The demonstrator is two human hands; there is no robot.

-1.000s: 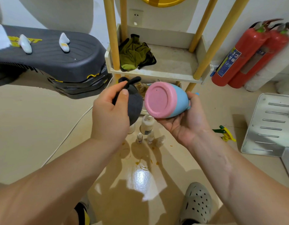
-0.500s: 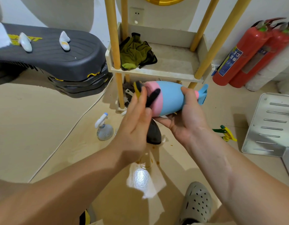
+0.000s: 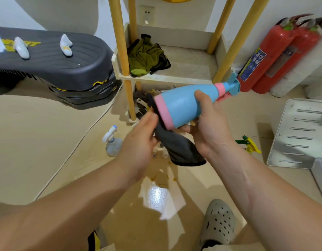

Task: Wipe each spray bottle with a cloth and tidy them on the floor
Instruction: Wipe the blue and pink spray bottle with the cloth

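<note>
Blue bottle [image 3: 180, 104] sideways in curled right hand [image 3: 211, 131]

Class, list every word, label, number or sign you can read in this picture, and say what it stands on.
No text can be read here.
Blue label on the nearer fire extinguisher: too blurred to read.
Yellow marking on the black machine: blurred, unreadable.
Spray bottle and dark cloth: no text shows.
</note>
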